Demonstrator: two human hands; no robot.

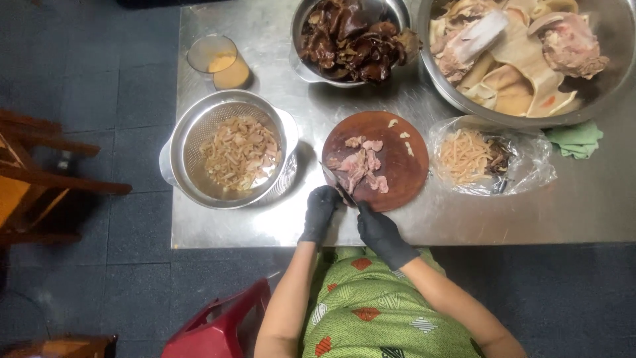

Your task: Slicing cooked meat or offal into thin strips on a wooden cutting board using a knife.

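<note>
Both my hands wear black gloves. My right hand [379, 231] grips the handle of a knife [336, 184], and its blade lies angled over the left edge of a round wooden cutting board [405, 174]. Pale pink meat pieces [361, 166] lie on the board just right of the blade. My left hand [320, 209] rests with curled fingers at the board's lower left edge, beside the blade; nothing shows in it.
On the steel table [464, 219]: a metal colander of pale sliced strips [232, 149], a plastic cup with orange powder [218, 61], a bowl of dark fungus [351, 40], a big bowl of raw meat [523, 53], a plastic bag of shreds [487, 158], a green cloth [575, 138]. A red stool [222, 325] stands below.
</note>
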